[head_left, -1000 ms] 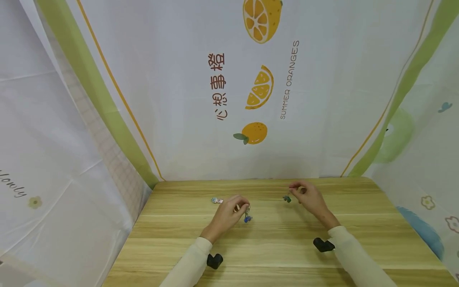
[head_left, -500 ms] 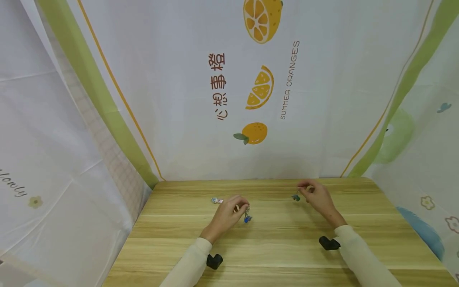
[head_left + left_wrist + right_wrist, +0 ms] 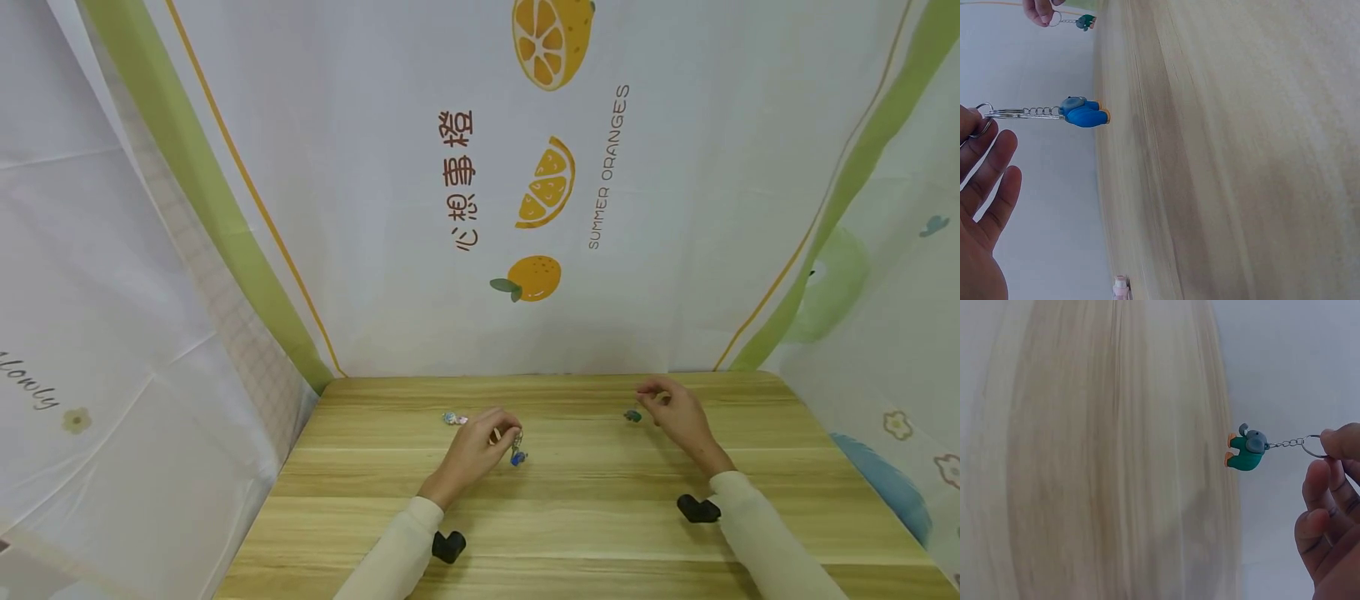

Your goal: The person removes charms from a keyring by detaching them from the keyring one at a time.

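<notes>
My left hand (image 3: 478,446) pinches the metal ring of a keychain with a blue figure (image 3: 1084,114); the figure dangles from its short chain just over the wooden table. Farther right and back, my right hand (image 3: 681,418) has the ring of another keychain between thumb and finger. From that one hangs a green elephant with a grey head and orange feet (image 3: 1246,450). Behind my left hand, a small pale blue and pink trinket (image 3: 452,418) lies on the tabletop, partly hidden by the hand; its pink end (image 3: 1121,289) shows in the left wrist view.
The wooden table (image 3: 570,533) reaches back to a white cloth (image 3: 375,317) printed with oranges. More printed cloth hangs on the left and right sides. A black device (image 3: 450,546) sits at the left wrist, and another black device (image 3: 697,508) at the right.
My right hand has moved to the right, carrying the green elephant keychain along. The left hand and the blue keychain stay in nearly the same spot.
</notes>
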{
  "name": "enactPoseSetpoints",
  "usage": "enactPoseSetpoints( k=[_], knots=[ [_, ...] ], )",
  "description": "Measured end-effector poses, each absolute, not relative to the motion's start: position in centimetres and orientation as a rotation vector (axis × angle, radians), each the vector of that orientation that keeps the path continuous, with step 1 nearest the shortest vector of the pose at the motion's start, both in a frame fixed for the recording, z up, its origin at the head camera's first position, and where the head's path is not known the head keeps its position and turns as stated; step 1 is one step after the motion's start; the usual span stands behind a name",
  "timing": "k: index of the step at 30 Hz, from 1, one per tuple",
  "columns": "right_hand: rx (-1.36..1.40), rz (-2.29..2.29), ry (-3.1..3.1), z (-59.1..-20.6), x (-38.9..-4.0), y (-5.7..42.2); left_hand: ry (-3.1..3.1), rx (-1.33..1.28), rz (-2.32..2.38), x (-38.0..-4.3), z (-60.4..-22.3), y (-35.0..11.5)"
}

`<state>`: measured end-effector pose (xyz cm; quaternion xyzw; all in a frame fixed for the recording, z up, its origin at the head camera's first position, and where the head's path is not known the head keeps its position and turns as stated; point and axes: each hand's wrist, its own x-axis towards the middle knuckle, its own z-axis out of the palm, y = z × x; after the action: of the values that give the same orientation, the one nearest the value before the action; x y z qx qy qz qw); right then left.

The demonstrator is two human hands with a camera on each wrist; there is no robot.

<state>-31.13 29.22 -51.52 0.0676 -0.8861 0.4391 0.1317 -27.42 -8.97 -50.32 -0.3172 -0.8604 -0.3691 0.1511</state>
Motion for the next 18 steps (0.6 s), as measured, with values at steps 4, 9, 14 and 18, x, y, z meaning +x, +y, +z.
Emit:
enactPoseSetpoints(
  k=[4,9,14,18],
  knots=[
    [0.184,1.273,-2.579,-51.5,-31.2,29.8,-2.472,-0.909,-1.055,-27.4,-50.3,-9.0],
    [0.155,1.251,-2.6,-51.6,-31.3,30.4,-2.467,-0.924,-1.061,-27.4,-50.3,-9.1],
    [0.115,1.201,-2.609,-51.6,-31.3,31.2,-2.459,-0.936,-1.06,-27.4,-50.4,-9.2],
    [0.1,1.178,-2.622,-51.7,-31.3,31.8,-2.449,-0.946,-1.055,-27.5,-50.5,-9.3]
  ],
)
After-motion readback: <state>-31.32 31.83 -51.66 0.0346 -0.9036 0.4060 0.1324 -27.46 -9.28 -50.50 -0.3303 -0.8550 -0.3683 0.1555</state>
